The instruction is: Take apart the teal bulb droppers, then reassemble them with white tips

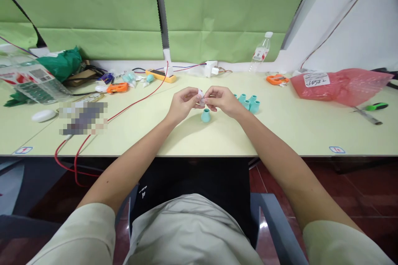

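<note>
Near the middle of the table my left hand is closed, its thumb and fingers pinching a small white piece whose kind I cannot make out. My right hand meets it from the other side, thumb and forefinger pressed together at the same piece. Fingers cover much of it. Just below the fingertips a teal cone-shaped cup stands upright on the table. Behind my right wrist several more teal cups stand in a cluster, partly hidden by the hand.
On the right lie a red plastic bag, an orange tool and a green-handled screwdriver. A clear bottle stands at the back. Leftward are a red cable, a yellow multimeter and a white mouse.
</note>
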Tool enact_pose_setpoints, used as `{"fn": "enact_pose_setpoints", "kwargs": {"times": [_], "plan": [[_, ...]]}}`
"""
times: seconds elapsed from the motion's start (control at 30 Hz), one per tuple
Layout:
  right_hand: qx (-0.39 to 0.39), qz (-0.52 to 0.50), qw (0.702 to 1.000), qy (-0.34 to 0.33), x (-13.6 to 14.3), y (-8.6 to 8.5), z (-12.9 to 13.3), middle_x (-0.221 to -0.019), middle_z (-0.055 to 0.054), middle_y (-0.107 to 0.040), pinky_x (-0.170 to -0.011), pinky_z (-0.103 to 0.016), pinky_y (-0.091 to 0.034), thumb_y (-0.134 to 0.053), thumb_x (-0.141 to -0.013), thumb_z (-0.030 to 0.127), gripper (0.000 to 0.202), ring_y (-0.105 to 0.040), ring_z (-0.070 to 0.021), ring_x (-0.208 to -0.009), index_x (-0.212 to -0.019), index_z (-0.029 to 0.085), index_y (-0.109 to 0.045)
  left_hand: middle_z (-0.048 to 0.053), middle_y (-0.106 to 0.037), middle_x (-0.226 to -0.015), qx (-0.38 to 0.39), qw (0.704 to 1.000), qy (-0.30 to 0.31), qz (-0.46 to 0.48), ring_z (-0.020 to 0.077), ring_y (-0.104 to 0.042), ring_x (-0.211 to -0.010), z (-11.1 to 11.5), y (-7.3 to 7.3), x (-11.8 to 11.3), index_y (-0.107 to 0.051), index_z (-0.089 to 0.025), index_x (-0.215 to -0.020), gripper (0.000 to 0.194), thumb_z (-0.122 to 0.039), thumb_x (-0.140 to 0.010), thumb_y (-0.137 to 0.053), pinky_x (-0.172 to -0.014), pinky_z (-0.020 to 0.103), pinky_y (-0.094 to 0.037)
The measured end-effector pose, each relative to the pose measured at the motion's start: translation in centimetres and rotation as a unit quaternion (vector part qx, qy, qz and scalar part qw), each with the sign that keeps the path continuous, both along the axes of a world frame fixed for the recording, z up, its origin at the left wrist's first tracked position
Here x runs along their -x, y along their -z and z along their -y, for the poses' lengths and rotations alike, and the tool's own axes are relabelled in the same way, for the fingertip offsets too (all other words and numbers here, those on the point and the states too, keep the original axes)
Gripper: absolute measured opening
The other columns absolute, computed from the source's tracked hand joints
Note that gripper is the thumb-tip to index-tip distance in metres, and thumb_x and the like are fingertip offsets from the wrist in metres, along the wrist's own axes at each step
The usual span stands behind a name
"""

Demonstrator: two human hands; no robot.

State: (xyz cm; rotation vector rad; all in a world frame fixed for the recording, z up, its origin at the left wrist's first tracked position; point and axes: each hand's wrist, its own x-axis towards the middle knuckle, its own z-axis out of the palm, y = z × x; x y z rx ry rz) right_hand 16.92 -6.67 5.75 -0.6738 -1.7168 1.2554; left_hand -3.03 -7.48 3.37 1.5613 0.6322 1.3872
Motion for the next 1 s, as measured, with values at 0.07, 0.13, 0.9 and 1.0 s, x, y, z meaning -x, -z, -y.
{"fn": "enact_pose_setpoints", "kwargs": {"times": [0.07, 0.13, 0.9, 1.0], "plan": [[0.005, -0.002, 1.000, 0.001, 0.0, 0.1, -0.1, -0.060, 0.002, -0.062, -0.046, -0.024, -0.037, -0.097, -0.068, 0.052, 0.049, -0.051, -0.0096, -0.049, -0.080, 0.017, -0.065, 0.006, -0.073, -0.096, -0.004, 1.000, 0.004, 0.000, 0.0190, -0.076, -0.086, 0.1, 0.0, 0.1, -0.072, -0.014, -0.100, 0.051, -0.057, -0.078, -0.088, -0.081, 0.042, -0.072], [0.010, -0.001, 1.000, -0.004, 0.0, 0.3, -0.3, -0.061, 0.002, -0.062, -0.045, -0.024, -0.035, -0.098, -0.066, 0.053, 0.051, -0.049, -0.0089, -0.048, -0.079, 0.017, -0.065, 0.005, -0.073, -0.095, -0.008, 1.000, 0.010, -0.002, 0.0192, -0.076, -0.086, 0.1, -0.1, 0.1, -0.072, -0.014, -0.100, 0.051, -0.057, -0.078, -0.088, -0.081, 0.043, -0.072], [-0.050, 0.419, 0.906, -0.024, -1.8, 1.2, -1.6, -0.079, -0.001, -0.064, -0.066, -0.031, -0.040, -0.081, -0.072, 0.052, 0.037, -0.057, -0.0175, -0.072, -0.078, 0.020, -0.064, 0.005, -0.078, -0.094, -0.108, 0.981, -0.070, -0.142, 0.0179, -0.075, -0.088, -0.5, 1.5, -0.3, -0.071, -0.018, -0.099, 0.024, -0.040, -0.088, -0.075, -0.084, 0.033, -0.059], [-0.044, 0.410, 0.911, -0.018, -1.9, 1.2, -1.4, -0.079, 0.000, -0.063, -0.065, -0.030, -0.039, -0.080, -0.073, 0.052, 0.036, -0.055, -0.0165, -0.071, -0.079, 0.020, -0.065, 0.005, -0.077, -0.093, -0.106, 0.981, -0.074, -0.147, 0.0177, -0.074, -0.087, -0.6, 1.5, -0.3, -0.070, -0.018, -0.098, 0.024, -0.040, -0.088, -0.075, -0.084, 0.033, -0.059]]}}
